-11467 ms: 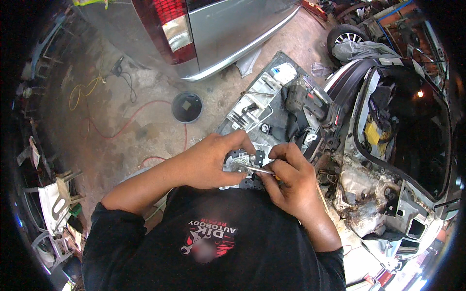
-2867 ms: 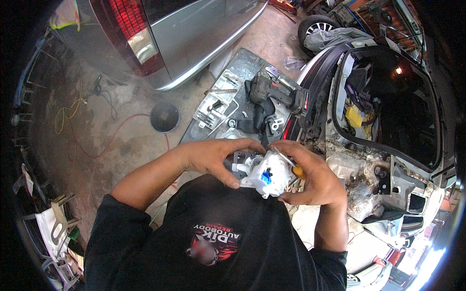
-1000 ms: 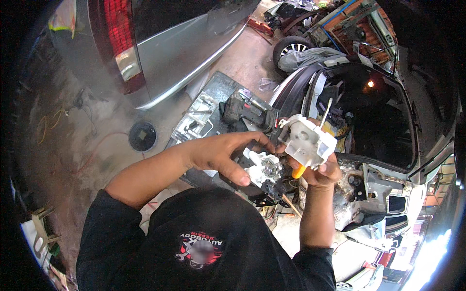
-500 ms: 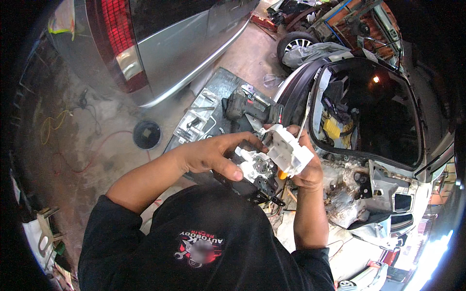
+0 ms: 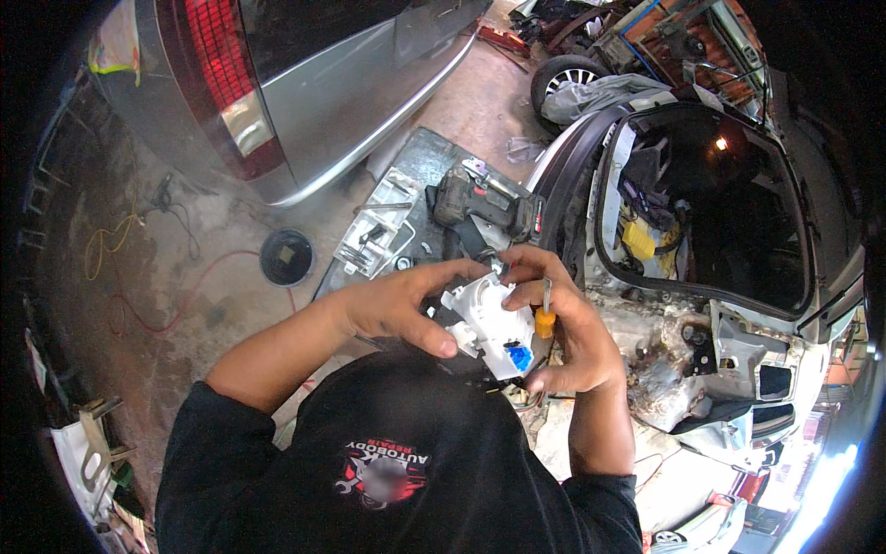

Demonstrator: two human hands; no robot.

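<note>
In front of my chest, my left hand (image 5: 406, 309) grips the left side of a white plastic assembly (image 5: 494, 314) with a dark mechanism under it and a blue insert (image 5: 517, 357) near its lower end. My right hand (image 5: 586, 346) has its fingers round the right side of the same assembly, its thumb at the lower edge. It also holds an orange-handled screwdriver (image 5: 544, 321), with the metal shaft pointing up from between the fingers.
Beyond my hands, a dark board (image 5: 425, 148) carries a black power tool (image 5: 486, 208) and a white moulded part (image 5: 383, 210). A grey vehicle (image 5: 337, 111) stands behind, a stripped car body (image 5: 688, 337) at right, a loose wheel (image 5: 558, 81), a bucket (image 5: 286, 260) and cables (image 5: 161, 328) on the floor.
The white cover in my right hand has come down and left onto the piece in my left hand, and is turned so its blue insert shows. My fingers have closed round both pieces together.
</note>
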